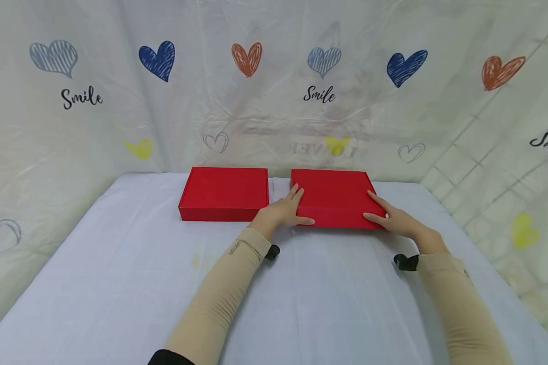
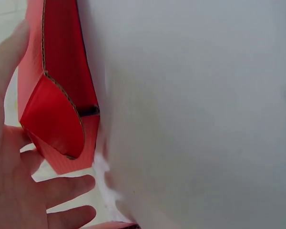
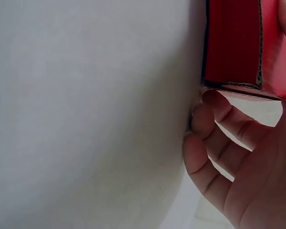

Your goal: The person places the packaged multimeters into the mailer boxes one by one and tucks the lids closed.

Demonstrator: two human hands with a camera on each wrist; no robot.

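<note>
Two red cardboard boxes lie on the table. At the right-hand box [image 1: 331,195], my left hand [image 1: 283,210] touches the left front corner, fingers spread and thumb along the front. My right hand [image 1: 395,220] lies at its right front corner, index finger by the top edge and thumb on the front. In the left wrist view, a rounded flap [image 2: 55,119] sticks out at the box corner beside the left hand [image 2: 19,181]. In the right wrist view, several loosely bent fingers of the right hand [image 3: 257,162] are below the box end [image 3: 233,47], near the cloth.
The left-hand red box [image 1: 224,192] looks closed and sits close beside the left wrist. A white cloth [image 1: 333,304] covers the table. Behind it hangs a pale sheet [image 1: 278,106] printed with hearts and "Smile". Dark wrist cameras [image 1: 406,262] hang under both forearms.
</note>
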